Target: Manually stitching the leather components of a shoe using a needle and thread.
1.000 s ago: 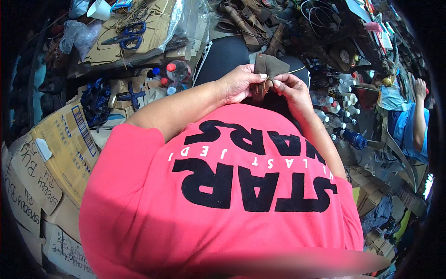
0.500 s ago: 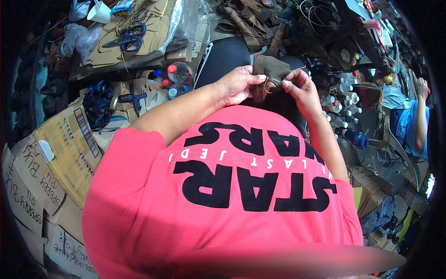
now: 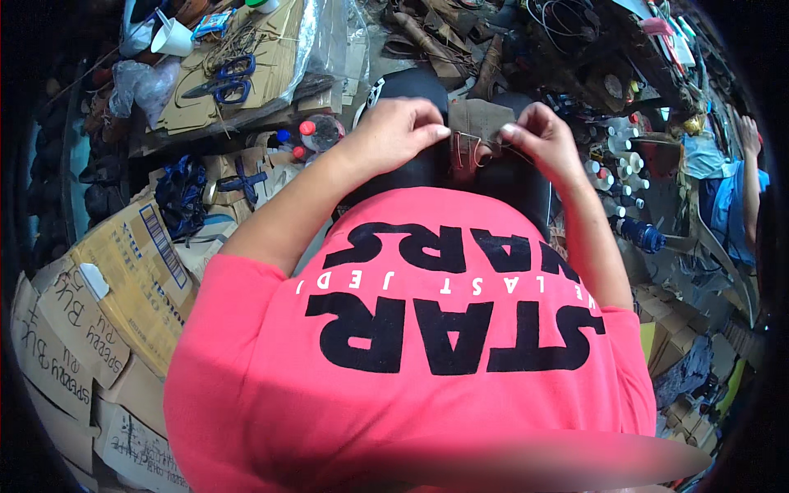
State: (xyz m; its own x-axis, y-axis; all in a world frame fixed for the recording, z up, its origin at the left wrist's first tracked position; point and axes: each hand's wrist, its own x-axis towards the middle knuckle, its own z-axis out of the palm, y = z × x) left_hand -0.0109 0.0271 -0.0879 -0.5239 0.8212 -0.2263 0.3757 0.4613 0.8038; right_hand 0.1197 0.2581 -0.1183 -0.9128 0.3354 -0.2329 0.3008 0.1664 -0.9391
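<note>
A grey-brown leather-like piece (image 3: 485, 117) rests across my dark-clad thighs, between my two hands. Reddish-tan thread (image 3: 465, 149) loops over its near side, where a more reddish part shows. My left hand (image 3: 399, 134) is at the piece's left edge, thumb and forefinger pinched on a strand of the thread. On the other side my right hand (image 3: 542, 141) pinches too, near the piece's right edge, with a thin strand running by its fingers. Whether a needle is in either pinch is too small to tell.
Dark-blue-handled scissors (image 3: 233, 89) lie on stacked brown cardboard (image 3: 193, 115) at the far left, near a white cup (image 3: 173, 38). Plastic bottles (image 3: 620, 177) crowd the right. Cartons (image 3: 136, 271) stand at the left. Another person's arm (image 3: 749, 181) shows at the far right.
My hands have drawn apart, and the left one has let go of the piece's edge and risen. The piece now lies lower on my lap, with thread loops showing on it.
</note>
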